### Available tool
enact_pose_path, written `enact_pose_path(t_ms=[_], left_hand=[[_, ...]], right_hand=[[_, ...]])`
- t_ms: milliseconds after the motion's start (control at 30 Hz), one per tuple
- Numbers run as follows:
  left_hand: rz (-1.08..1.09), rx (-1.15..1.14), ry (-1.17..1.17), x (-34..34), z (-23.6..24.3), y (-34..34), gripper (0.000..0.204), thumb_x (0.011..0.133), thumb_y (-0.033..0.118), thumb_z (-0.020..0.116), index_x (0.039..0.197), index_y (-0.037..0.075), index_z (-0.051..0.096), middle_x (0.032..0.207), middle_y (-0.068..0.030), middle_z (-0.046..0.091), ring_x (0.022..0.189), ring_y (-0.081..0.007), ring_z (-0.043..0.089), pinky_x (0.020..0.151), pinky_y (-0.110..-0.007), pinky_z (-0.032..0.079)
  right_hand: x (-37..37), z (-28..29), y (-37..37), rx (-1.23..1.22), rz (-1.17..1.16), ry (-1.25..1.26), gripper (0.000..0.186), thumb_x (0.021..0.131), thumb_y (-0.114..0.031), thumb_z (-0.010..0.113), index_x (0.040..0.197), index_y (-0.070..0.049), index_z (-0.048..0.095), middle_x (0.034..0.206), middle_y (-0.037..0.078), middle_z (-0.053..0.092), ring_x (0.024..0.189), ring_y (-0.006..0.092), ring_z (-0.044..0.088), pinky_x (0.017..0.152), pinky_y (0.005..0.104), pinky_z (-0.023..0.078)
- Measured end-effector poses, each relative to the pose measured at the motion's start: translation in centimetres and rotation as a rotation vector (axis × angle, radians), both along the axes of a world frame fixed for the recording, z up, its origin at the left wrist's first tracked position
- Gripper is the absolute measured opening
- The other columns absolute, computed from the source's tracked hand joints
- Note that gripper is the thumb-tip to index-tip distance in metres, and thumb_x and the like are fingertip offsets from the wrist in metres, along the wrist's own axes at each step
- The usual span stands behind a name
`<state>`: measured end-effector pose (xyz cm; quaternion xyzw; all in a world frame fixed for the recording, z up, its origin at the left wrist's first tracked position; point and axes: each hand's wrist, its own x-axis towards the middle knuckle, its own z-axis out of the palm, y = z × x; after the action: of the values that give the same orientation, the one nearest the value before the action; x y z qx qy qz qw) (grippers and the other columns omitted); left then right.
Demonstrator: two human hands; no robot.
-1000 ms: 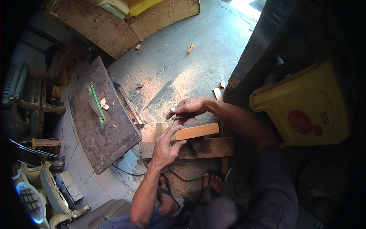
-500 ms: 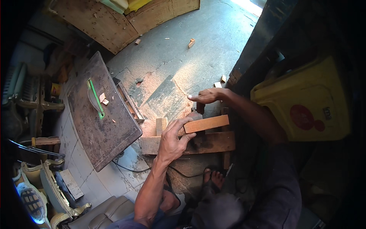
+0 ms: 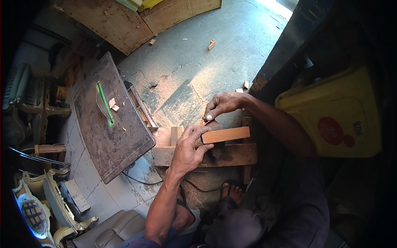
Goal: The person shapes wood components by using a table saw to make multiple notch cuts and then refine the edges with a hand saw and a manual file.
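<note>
Head view: the left hand (image 3: 188,151) holds a wooden block (image 3: 226,135) by its left end, fingers narrowed on it, with the thumb on the near side and the other fingers on the far side; the block's right end is free. The block is above the far edge of a thick plank (image 3: 240,156), a little right of the plank's middle. The right hand (image 3: 224,104) is just beyond the block, its fingers bent and drawn close to the thumb; whether they pinch anything cannot be told. A short wood piece (image 3: 176,134) is at the plank's far edge, near its left end. To the left, a dark surface (image 3: 95,140) carries a green strip (image 3: 104,102) and, beside it, pale wood chips (image 3: 114,108), nearer the far corner than the near one. Sawdust (image 3: 202,82) covers part of the floor (image 3: 235,37)
</note>
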<state>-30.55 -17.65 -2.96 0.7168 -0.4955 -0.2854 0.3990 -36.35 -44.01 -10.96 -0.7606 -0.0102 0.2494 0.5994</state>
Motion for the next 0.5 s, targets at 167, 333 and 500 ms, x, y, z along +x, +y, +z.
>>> enact_pose_path(t_ms=[167, 333, 500], left_hand=[[-0.008, -0.011, 0.024, -0.1, -0.2, -0.2, 0.045, 0.081, 0.006, 0.082, 0.124, 0.004, 0.068, 0.117, -0.0136, 0.064, 0.113, -0.0295, 0.064, 0.099, -0.039, 0.050], [-0.018, 0.013, 0.048, -0.2, -0.2, -0.4, 0.045, 0.081, 0.006, 0.082, 0.123, 0.004, 0.068, 0.116, -0.0139, 0.064, 0.111, -0.0297, 0.064, 0.098, -0.039, 0.050], [0.016, -0.002, 0.038, 0.4, -0.3, 0.2, 0.044, 0.080, 0.006, 0.082, 0.122, 0.004, 0.068, 0.116, -0.0143, 0.064, 0.110, -0.0300, 0.064, 0.098, -0.039, 0.050]], right_hand=[[3.1, -3.0, 3.1, -0.117, -0.053, 0.273, 0.034, 0.095, -0.034, 0.071, 0.106, -0.003, 0.075, 0.090, 0.011, 0.073, 0.067, 0.0162, 0.066, 0.065, 0.0354, 0.061], [-2.0, -6.3, -0.5, -0.217, -0.053, 0.528, 0.055, 0.102, -0.054, 0.055, 0.102, -0.004, 0.078, 0.089, 0.010, 0.072, 0.072, 0.0212, 0.071, 0.070, 0.0375, 0.062], [-3.9, 3.5, -2.2, -0.043, 0.035, 0.320, 0.072, 0.096, -0.072, 0.053, 0.102, -0.006, 0.079, 0.083, 0.007, 0.068, 0.077, 0.0184, 0.070, 0.070, 0.0366, 0.060]])
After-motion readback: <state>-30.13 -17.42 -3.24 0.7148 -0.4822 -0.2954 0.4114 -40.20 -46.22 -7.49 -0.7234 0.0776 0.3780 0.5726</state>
